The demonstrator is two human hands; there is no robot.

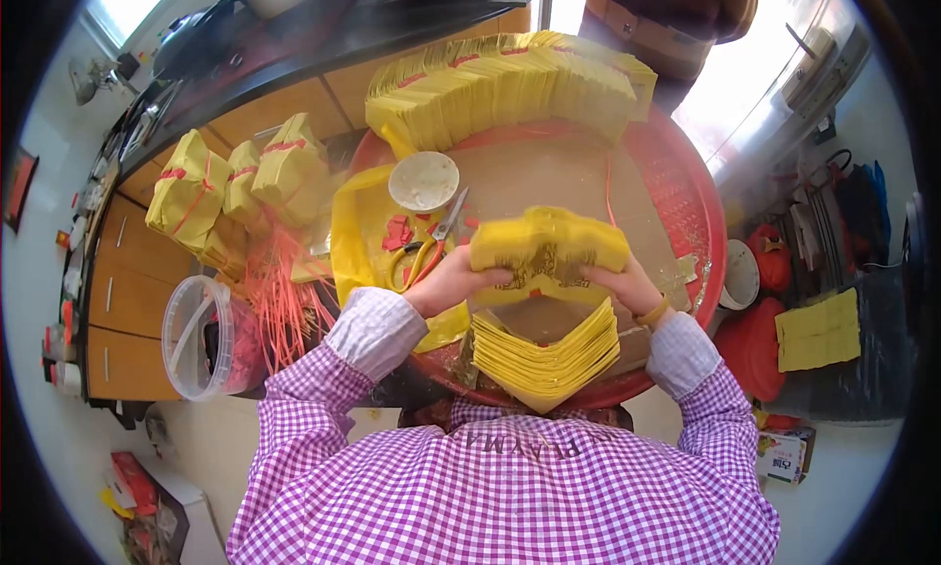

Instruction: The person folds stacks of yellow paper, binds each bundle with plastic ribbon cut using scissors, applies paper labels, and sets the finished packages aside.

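Yellow papers [510, 242]; print [566, 261] unreadable; left hand [453, 283], right hand [632, 286] holding; garment [520, 501] lettered "PLAY"

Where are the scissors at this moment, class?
In the head view, the scissors lie left of centre, between the white bowl and the left hand, with red scraps beside them.

Support: round red tabletop [702, 212], partly covered by a flat brown cardboard sheet [549, 178]. Beyond both hands, a long curved row of folded yellow paper [500, 90]. Beyond the left hand [449, 283]: round white bowl [423, 181], metal scissors with orange-yellow handles [441, 232], red paper scraps [397, 232], yellow plastic sheet [351, 227]. Bodyward of the hands, a V-shaped yellow paper stack [544, 364]; base hidden, probably on cardboard.
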